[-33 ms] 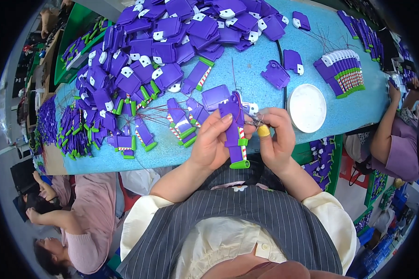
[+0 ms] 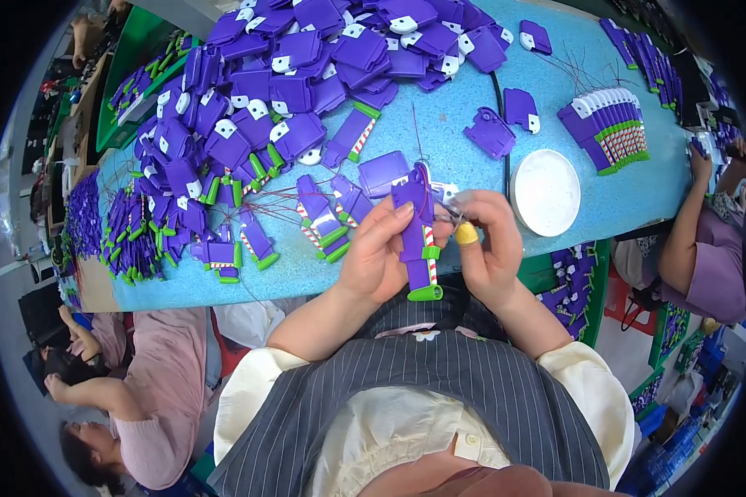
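Note:
My left hand [image 2: 375, 248] pinches a purple plastic wing piece [image 2: 414, 240] upright, its green end toward me, a red-and-white striped strip along its side. Thin red wires run over its upper part. At its right edge, my right hand [image 2: 493, 240] is closed on a small thin metal tool [image 2: 448, 214], mostly hidden by the fingers, so its exact kind is unclear. A yellow cover [image 2: 467, 233] wraps the right thumb. Just behind the hands, a flat purple shell [image 2: 383, 172] lies on the blue table [image 2: 448, 124].
A big heap of purple shells with white corners [image 2: 298, 50] fills the back left. Wired wing pieces [image 2: 313, 211] lie left of my hands. To the right are a round white dish [image 2: 547, 195] and a fanned row of finished-looking wings [image 2: 609, 132]. Other people sit at both sides.
The wing piece and my right hand have shifted very slightly; both hands keep their grip.

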Available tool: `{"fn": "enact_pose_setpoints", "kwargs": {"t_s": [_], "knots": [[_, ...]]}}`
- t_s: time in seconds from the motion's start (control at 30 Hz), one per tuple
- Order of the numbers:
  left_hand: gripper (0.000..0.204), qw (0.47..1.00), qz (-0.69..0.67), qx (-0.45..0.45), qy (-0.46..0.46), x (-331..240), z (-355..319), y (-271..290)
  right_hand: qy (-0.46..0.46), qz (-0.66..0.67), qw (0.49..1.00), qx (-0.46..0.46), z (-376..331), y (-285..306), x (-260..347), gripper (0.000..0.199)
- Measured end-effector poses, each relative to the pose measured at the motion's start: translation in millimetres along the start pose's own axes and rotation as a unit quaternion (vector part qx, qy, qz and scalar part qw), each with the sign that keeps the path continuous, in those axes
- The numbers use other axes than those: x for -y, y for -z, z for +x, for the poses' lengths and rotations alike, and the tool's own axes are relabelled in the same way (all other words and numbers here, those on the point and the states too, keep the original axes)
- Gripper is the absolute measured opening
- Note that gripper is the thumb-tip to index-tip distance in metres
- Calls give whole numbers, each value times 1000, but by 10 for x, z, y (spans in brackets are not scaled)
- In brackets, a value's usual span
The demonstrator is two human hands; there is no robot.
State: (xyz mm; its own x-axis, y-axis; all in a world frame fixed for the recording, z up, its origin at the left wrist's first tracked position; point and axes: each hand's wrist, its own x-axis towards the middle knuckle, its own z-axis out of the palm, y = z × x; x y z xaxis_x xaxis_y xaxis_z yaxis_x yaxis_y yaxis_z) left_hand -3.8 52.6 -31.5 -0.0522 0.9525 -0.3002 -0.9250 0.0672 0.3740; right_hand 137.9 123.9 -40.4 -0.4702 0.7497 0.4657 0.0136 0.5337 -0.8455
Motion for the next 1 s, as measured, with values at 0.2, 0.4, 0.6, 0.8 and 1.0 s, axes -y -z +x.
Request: {"fn": "enact_pose_setpoints", "kwargs": {"t_s": [0.2,0.4,0.6,0.8,1.0], "knots": [[26,998,-51,32,19,35,-28,11,-78,202,975,-48,50,-7,-22,14],[26,991,93,10,-90,33,-39,-7,-3,11,1000,23,2,238,-20,18],[29,932,301,61,-191,15,-94,-82,-125,90,988,28,101,409,177,13],[30,954,262,31,-143,-46,-163,-86,-84,-124,987,57,557,447,329,22],[31,963,253,38,-79,-111,-222,-165,-72,-43,972,221,290,404,318,15]]}}
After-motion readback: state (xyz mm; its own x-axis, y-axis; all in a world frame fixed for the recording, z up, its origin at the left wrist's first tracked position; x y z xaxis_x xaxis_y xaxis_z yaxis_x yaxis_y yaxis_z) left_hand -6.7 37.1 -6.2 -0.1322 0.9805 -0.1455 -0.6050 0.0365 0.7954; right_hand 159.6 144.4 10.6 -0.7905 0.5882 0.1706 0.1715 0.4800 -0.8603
